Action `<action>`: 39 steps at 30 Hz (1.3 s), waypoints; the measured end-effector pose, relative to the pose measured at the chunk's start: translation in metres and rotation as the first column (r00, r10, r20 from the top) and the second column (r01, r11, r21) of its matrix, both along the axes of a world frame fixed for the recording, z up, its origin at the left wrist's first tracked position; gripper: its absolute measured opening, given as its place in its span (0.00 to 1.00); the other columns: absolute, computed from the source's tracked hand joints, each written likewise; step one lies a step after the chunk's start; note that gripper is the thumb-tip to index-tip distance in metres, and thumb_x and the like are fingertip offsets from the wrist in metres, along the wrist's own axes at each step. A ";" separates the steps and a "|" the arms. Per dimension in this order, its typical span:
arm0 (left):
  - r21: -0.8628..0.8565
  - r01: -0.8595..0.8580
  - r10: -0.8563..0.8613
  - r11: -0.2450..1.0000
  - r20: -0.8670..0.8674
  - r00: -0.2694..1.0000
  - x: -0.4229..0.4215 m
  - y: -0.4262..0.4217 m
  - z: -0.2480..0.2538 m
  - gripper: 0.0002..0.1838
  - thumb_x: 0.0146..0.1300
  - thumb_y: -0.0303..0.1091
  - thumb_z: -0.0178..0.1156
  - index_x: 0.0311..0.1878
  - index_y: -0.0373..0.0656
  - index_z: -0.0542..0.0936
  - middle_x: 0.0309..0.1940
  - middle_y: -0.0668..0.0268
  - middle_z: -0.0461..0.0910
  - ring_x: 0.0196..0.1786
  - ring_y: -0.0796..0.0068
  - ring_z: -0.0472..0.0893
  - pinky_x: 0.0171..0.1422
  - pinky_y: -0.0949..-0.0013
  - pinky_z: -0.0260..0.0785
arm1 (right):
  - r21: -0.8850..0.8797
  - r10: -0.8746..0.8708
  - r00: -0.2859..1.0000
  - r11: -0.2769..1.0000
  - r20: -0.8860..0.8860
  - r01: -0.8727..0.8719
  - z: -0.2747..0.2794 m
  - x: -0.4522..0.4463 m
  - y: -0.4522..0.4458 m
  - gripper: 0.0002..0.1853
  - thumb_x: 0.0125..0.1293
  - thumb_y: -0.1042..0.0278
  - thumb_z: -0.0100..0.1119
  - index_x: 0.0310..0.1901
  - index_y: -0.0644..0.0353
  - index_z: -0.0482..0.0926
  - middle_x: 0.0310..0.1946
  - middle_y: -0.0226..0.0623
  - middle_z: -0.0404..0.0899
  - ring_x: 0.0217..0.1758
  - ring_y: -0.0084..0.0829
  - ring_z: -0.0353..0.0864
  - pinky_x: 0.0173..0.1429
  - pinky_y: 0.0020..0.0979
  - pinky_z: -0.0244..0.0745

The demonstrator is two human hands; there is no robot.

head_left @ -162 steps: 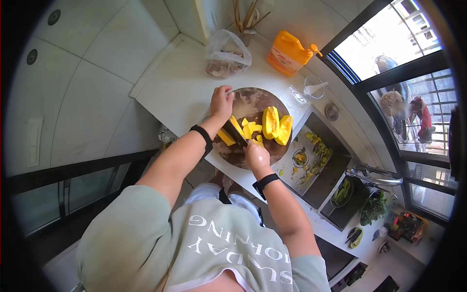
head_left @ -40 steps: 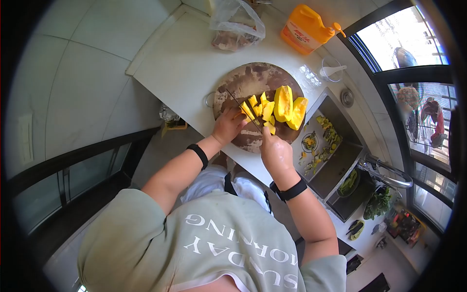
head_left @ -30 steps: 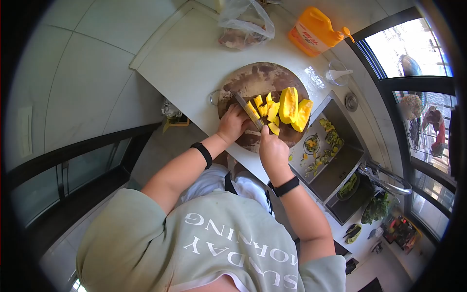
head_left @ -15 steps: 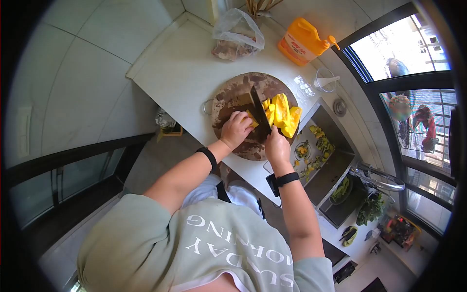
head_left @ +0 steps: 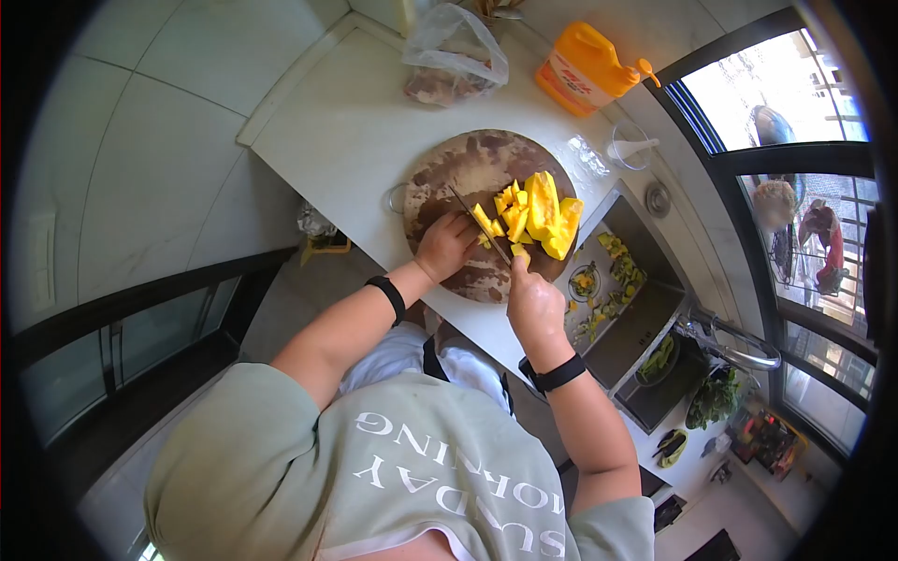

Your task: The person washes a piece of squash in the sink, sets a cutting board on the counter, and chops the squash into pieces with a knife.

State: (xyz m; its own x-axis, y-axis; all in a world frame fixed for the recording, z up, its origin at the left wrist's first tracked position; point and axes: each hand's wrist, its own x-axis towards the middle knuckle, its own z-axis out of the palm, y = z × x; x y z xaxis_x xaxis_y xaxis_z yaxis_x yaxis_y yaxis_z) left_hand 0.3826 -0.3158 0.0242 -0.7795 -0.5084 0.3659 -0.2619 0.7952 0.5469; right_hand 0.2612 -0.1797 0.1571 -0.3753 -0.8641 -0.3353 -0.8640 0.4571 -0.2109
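Note:
On the round cutting board [head_left: 449, 164] lie several yellow squash chunks [head_left: 510, 208] and two larger squash pieces [head_left: 543, 208] at the right. My right hand [head_left: 536, 301] is closed round the handle of a knife [head_left: 488, 224], whose blade points up and left across the board. My left hand [head_left: 447, 247] lies at the blade's left side, fingers bent against a squash piece [head_left: 484, 239] that is partly covered. A small squash chunk [head_left: 521, 251] sits close to the knife's handle end.
A plastic bag with meat [head_left: 449, 79], an orange jug [head_left: 585, 70] and a clear cup with a white spoon [head_left: 631, 148] stand behind the board. To the right is a sink [head_left: 636, 318] with peelings and a strainer, then a faucet [head_left: 739, 348] and leafy greens [head_left: 713, 397].
The knife has moved left from beside the larger squash pieces to my left hand's fingers, its blade tilting further left. Chunks that it hid now show to its right.

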 end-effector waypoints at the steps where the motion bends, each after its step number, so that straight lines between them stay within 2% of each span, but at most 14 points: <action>1: 0.031 0.005 -0.006 1.000 0.032 0.999 0.000 0.000 0.002 0.15 0.48 0.27 0.67 0.42 0.42 0.81 0.44 0.57 0.79 0.50 0.54 0.77 0.54 0.59 0.74 | -0.001 -0.007 1.000 1.000 0.003 0.007 -0.003 0.001 0.000 0.13 0.61 0.74 0.54 0.48 0.60 0.73 0.24 0.43 0.81 0.28 0.45 0.84 0.31 0.43 0.79; 6: 0.017 -0.022 0.023 1.000 -0.025 0.999 -0.003 -0.001 0.007 0.14 0.48 0.27 0.67 0.41 0.42 0.82 0.43 0.58 0.79 0.49 0.55 0.77 0.54 0.60 0.74 | -0.047 -0.028 0.999 0.998 0.025 0.030 -0.046 0.004 -0.011 0.10 0.60 0.68 0.56 0.43 0.57 0.71 0.22 0.43 0.80 0.24 0.45 0.83 0.27 0.43 0.78; 8: 0.018 -0.026 0.027 0.999 -0.039 0.999 -0.002 0.001 0.005 0.14 0.47 0.27 0.67 0.41 0.42 0.82 0.43 0.59 0.79 0.49 0.55 0.77 0.54 0.61 0.74 | 0.017 -0.038 0.999 0.999 0.027 0.037 -0.061 0.005 -0.023 0.16 0.60 0.73 0.54 0.51 0.61 0.73 0.24 0.44 0.82 0.28 0.45 0.85 0.31 0.43 0.79; 12: -0.043 -0.025 0.023 0.999 -0.046 0.999 -0.003 0.000 -0.003 0.13 0.48 0.27 0.67 0.39 0.42 0.81 0.42 0.61 0.78 0.49 0.57 0.77 0.53 0.61 0.74 | -0.060 -0.033 0.999 0.998 -0.036 0.031 -0.082 -0.002 -0.019 0.13 0.62 0.71 0.54 0.49 0.61 0.74 0.24 0.46 0.82 0.28 0.46 0.84 0.31 0.44 0.79; 15: -0.071 -0.011 0.007 0.997 -0.053 0.999 -0.003 -0.001 -0.004 0.12 0.48 0.26 0.67 0.38 0.43 0.80 0.41 0.61 0.77 0.48 0.58 0.77 0.52 0.61 0.74 | -0.102 -0.157 0.985 0.981 0.075 0.164 -0.071 -0.011 -0.016 0.12 0.64 0.68 0.53 0.48 0.60 0.75 0.24 0.45 0.82 0.30 0.47 0.84 0.32 0.45 0.78; 17: -0.066 -0.005 0.001 0.998 -0.058 0.998 0.003 0.004 -0.007 0.12 0.49 0.26 0.67 0.38 0.43 0.80 0.40 0.62 0.77 0.48 0.57 0.77 0.51 0.61 0.74 | -0.087 -0.136 0.988 0.986 0.071 0.142 -0.047 -0.010 -0.011 0.12 0.65 0.67 0.53 0.48 0.60 0.74 0.25 0.45 0.82 0.30 0.48 0.84 0.33 0.45 0.78; 20: -0.009 -0.005 0.004 1.000 -0.056 0.998 0.003 0.001 -0.009 0.14 0.49 0.26 0.67 0.42 0.43 0.81 0.44 0.60 0.78 0.48 0.55 0.77 0.53 0.59 0.74 | -0.128 0.037 0.999 0.991 0.040 -0.032 -0.012 -0.007 -0.010 0.08 0.59 0.71 0.54 0.41 0.58 0.71 0.18 0.45 0.79 0.22 0.47 0.82 0.26 0.44 0.77; 24: -0.015 -0.009 0.008 1.000 -0.051 0.999 0.002 0.000 -0.005 0.15 0.49 0.27 0.67 0.44 0.43 0.81 0.45 0.60 0.78 0.50 0.53 0.77 0.54 0.58 0.74 | -0.116 0.058 0.998 0.992 -0.006 -0.058 -0.018 -0.004 -0.011 0.07 0.60 0.72 0.54 0.40 0.58 0.70 0.18 0.43 0.78 0.21 0.47 0.81 0.25 0.43 0.77; 30: -0.006 -0.032 0.031 0.999 -0.132 0.991 0.000 0.003 -0.012 0.14 0.47 0.27 0.69 0.40 0.43 0.81 0.43 0.61 0.78 0.50 0.56 0.77 0.55 0.60 0.74 | -0.044 -0.028 1.000 0.999 -0.009 0.027 -0.073 0.003 -0.027 0.07 0.62 0.70 0.53 0.41 0.59 0.71 0.19 0.45 0.80 0.23 0.47 0.83 0.27 0.44 0.78; 32: -0.041 -0.018 0.013 0.999 -0.117 0.993 0.002 -0.002 -0.013 0.13 0.46 0.27 0.70 0.37 0.43 0.81 0.41 0.62 0.78 0.48 0.57 0.77 0.53 0.61 0.74 | 0.054 -0.059 0.996 0.997 0.062 0.056 -0.076 -0.003 -0.031 0.12 0.66 0.66 0.54 0.47 0.62 0.70 0.26 0.48 0.83 0.31 0.49 0.84 0.35 0.46 0.79; 33: -0.041 -0.016 0.011 0.999 -0.119 0.993 0.005 -0.001 -0.013 0.13 0.46 0.27 0.70 0.37 0.43 0.81 0.41 0.62 0.78 0.48 0.57 0.77 0.53 0.61 0.74 | 0.054 -0.060 0.996 0.997 0.059 0.057 -0.076 -0.004 -0.028 0.12 0.66 0.66 0.54 0.47 0.62 0.70 0.26 0.48 0.83 0.31 0.49 0.84 0.35 0.46 0.79; 35: -0.047 -0.013 0.006 0.999 -0.135 0.991 0.002 -0.003 -0.011 0.12 0.46 0.27 0.70 0.36 0.43 0.81 0.39 0.62 0.77 0.45 0.58 0.77 0.51 0.61 0.74 | -0.126 -0.156 0.981 0.977 0.115 0.170 -0.067 -0.009 -0.027 0.08 0.63 0.67 0.55 0.41 0.58 0.71 0.24 0.49 0.81 0.29 0.49 0.84 0.32 0.47 0.78; 37: -0.030 -0.018 0.014 0.999 -0.150 0.989 0.000 -0.006 -0.013 0.12 0.46 0.28 0.70 0.36 0.43 0.81 0.39 0.62 0.77 0.45 0.57 0.77 0.50 0.61 0.73 | -0.112 -0.168 0.978 0.977 0.123 0.182 -0.048 -0.009 -0.024 0.08 0.62 0.69 0.54 0.41 0.58 0.71 0.25 0.49 0.81 0.30 0.50 0.84 0.33 0.47 0.78; 39: 0.007 -0.030 0.031 1.000 -0.143 0.989 0.008 0.001 -0.014 0.11 0.47 0.28 0.70 0.36 0.43 0.81 0.38 0.62 0.77 0.44 0.57 0.77 0.49 0.61 0.73 | -0.054 -0.039 0.992 0.997 0.118 0.046 -0.024 -0.007 -0.021 0.07 0.61 0.71 0.53 0.41 0.59 0.70 0.23 0.49 0.81 0.29 0.50 0.83 0.33 0.47 0.78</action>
